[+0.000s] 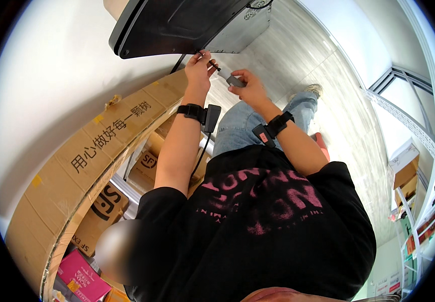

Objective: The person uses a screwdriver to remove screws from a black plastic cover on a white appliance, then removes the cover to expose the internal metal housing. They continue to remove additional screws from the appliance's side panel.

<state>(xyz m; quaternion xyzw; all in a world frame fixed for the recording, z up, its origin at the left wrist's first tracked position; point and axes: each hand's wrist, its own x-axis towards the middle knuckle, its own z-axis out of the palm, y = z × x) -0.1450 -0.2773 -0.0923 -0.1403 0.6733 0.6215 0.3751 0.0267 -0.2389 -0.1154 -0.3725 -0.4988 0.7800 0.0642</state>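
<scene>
A large black panel-fronted housing (172, 27) with a grey vented side stands ahead of me. My right hand (251, 89) is closed around the grey handle of a screwdriver (233, 79). Its thin dark shaft slants up and left to the housing's lower edge. Close against that edge, my left hand (198, 69) pinches around the shaft's far end with thumb and forefinger, its other fingers curled. Those fingers hide the tip, so any screw there cannot be made out. Each wrist carries a black strap with a small box.
On the left runs a long cardboard panel (101, 136) beside a white wall. Behind it are cardboard boxes (106, 211) and a pink box (82, 272). At the right stand white shelving (404, 116) and an open carton (406, 168). Pale wood-look floor (303, 50) lies between.
</scene>
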